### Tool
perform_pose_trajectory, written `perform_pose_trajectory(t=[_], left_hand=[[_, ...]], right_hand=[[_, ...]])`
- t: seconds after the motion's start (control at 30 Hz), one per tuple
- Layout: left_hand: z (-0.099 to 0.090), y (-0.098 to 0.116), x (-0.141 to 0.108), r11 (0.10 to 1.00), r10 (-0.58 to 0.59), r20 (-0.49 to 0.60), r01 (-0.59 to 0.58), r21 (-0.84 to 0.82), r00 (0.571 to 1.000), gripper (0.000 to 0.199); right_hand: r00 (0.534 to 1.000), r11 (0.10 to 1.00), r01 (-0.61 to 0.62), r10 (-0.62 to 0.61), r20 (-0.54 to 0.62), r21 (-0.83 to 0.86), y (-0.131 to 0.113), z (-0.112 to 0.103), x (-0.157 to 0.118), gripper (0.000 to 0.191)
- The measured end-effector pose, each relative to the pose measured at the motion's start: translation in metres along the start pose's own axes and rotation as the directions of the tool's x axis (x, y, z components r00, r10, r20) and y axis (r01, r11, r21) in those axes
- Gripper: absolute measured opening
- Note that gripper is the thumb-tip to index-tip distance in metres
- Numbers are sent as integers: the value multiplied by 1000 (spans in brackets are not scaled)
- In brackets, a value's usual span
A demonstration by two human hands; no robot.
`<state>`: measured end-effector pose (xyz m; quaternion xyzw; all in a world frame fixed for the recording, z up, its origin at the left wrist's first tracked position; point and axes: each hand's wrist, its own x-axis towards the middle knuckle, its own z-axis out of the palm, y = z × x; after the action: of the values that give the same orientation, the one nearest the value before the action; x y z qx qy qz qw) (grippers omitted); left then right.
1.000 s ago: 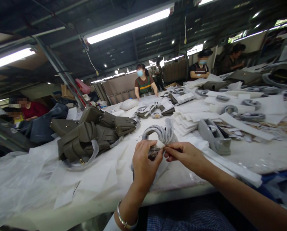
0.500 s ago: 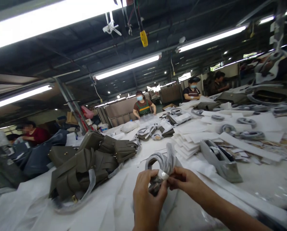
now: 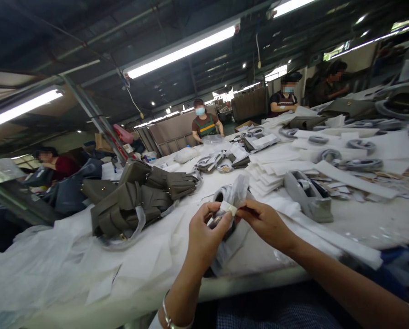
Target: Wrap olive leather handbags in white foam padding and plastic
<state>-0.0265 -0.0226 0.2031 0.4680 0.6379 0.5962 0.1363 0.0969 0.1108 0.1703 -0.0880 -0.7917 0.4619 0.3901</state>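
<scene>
Close to the table's near edge, a coiled bag strap (image 3: pixel 239 191) wrapped in clear plastic film is between my hands. A short whitish band (image 3: pixel 228 208), which looks like tape or paper, lies across the coil. My left hand (image 3: pixel 204 230) is closed round the coil's near side, thumb and forefinger pressing on the band. My right hand (image 3: pixel 268 224) pinches at the band's right end; the exact spot under the fingertips is hidden. More plastic film and a dark part of the strap hang below the fingers.
Olive-brown handbags (image 3: pixel 132 201) are heaped on the left of the white table. At right stand a grey tape dispenser (image 3: pixel 307 196), stacked white sheets (image 3: pixel 268 171) and several coiled straps (image 3: pixel 363 163). Across the table a person (image 3: pixel 206 125) handles clear plastic; others sit farther off.
The view has tipped downward, bringing the table's near edge and my lap into sight. Both hands stay on the coil; the band now lies flatter between my fingertips.
</scene>
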Motion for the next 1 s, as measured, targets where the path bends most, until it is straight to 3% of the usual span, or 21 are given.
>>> perform_pose_trajectory(t=[0.13,0.23,0.33,0.4,0.47,0.53,0.6,0.7,0.8,0.9,1.0], left_hand=[[0,-1,1,1000,16,7,-17,17,1000,22],[0,-1,2,1000,5,3,-5,7,1000,22],[-1,0,2,998,-36,7,36,-54,999,25],[-3,0,2,996,-55,3,55,-72,998,27],[-5,0,4,995,-64,-7,63,-79,998,29],[-6,1,7,994,-69,4,69,-85,998,30],[-6,1,8,994,-63,59,68,-88,996,32],[-7,0,8,995,-73,159,82,-52,984,34],[-12,-6,9,994,-108,167,106,19,980,38],[-17,-13,12,988,-148,129,141,63,981,47],[-20,-13,18,983,-172,57,167,78,983,59]], right_hand=[[997,999,-46,48,-60,28,-1,6,3,17],[987,987,-157,157,-20,27,-6,5,4,11],[975,966,-191,206,77,-174,-9,-3,-3,21],[993,928,-82,109,55,-362,-11,-12,-13,20],[989,849,115,-145,-18,-515,-16,-22,-22,19],[907,704,331,-422,5,-629,-25,-31,-23,22],[802,509,512,-571,174,-692,-35,-37,-14,30],[671,260,685,-589,450,-681,-40,-39,13,30],[568,140,765,-607,556,-629,-29,-33,38,27],[560,112,761,-610,560,-639,-15,-23,48,27],[630,175,716,-579,518,-676,-11,-20,45,32]])
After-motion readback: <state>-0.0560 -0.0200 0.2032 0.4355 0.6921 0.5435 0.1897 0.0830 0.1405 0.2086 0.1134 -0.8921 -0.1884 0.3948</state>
